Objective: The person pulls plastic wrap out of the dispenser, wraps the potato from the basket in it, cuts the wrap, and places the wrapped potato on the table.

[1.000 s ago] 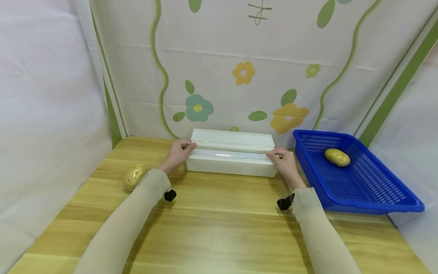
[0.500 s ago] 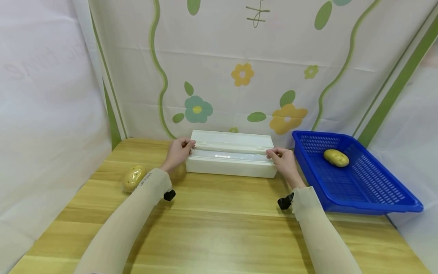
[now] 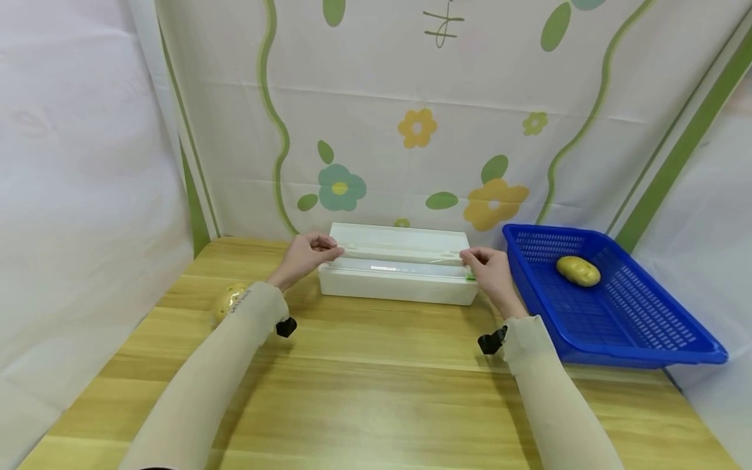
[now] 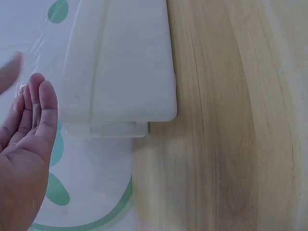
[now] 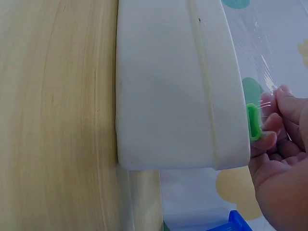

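Observation:
A long white plastic wrap dispenser (image 3: 399,289) stands on the table with its lid (image 3: 405,236) tipped back. Clear plastic wrap (image 5: 257,53) stretches up from it between both hands. At its left corner, my left hand (image 3: 304,258) pinches one side of the wrap; in the left wrist view the thumb is blurred beside the extended fingers. My right hand (image 3: 492,274) pinches the other side between thumb and forefinger, its remaining fingers curled. Just by these lower fingers, a small green piece (image 5: 254,121) sits at the dispenser's edge.
To the right, a blue plastic basket (image 3: 555,326) holds one potato (image 3: 578,271). Another potato (image 3: 226,301), shiny on its surface, lies at the left, partly covered by the left sleeve. A flowered cloth (image 3: 376,130) hangs right behind the dispenser.
Both hands have risen slightly with the wrap, lifting it off the dispenser. The green piece at the right has come into sight. My left forearm has shifted left, covering more of the potato.

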The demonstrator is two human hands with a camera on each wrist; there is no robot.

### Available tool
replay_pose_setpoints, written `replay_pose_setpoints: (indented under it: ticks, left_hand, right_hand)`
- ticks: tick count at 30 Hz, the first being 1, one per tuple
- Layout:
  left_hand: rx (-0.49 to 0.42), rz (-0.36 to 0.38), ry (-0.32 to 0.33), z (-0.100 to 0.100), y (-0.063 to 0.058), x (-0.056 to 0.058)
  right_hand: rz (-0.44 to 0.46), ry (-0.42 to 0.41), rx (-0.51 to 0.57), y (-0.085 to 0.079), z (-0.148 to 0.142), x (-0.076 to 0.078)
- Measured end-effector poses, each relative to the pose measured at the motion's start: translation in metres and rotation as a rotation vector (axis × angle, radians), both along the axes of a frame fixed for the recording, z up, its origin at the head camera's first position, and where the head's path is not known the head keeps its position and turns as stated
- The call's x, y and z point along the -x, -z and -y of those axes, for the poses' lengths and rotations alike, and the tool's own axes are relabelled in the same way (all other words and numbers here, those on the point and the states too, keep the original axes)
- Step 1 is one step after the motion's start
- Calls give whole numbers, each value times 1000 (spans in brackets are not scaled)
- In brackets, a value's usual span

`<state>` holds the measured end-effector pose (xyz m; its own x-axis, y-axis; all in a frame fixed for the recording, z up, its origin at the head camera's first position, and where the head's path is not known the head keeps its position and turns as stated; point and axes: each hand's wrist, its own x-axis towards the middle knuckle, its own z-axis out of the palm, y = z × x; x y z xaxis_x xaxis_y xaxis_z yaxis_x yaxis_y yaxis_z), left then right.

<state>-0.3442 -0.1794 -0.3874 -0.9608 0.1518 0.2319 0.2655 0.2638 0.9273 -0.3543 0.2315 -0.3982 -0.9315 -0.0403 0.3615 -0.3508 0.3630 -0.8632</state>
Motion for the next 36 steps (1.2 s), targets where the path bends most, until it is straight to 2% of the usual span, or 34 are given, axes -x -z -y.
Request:
replay_pose_setpoints:
  ticks: [6, 11, 14, 21, 24, 30, 33, 36]
  left_hand:
    - [-23, -44, -1, 0, -2, -1]
    - [-39, -62, -20, -1, -1, 0]
    - [-47, -62, -33, -2, -2, -1]
    - [-64, -59, -37, -4, -3, 0]
    - [-75, -57, -36, -3, -3, 0]
    - [-79, -59, -28, -1, -3, 0]
    - [-72, -53, -28, -1, -4, 0]
    - [-74, -43, -23, 0, -6, 0]
  right_hand:
    - [40, -25, 51, -1, -2, -2]
    - [68, -67, 52, -4, -5, -7]
    - [74, -77, 48, -13, -1, -16]
    - [80, -40, 59, -36, 12, -36]
    - [86, -40, 76, -34, 13, -32]
    - [67, -10, 75, -14, 4, -14]
    - [64, 19, 47, -14, 3, -14]
    - [46, 53, -26, -16, 3, -14]
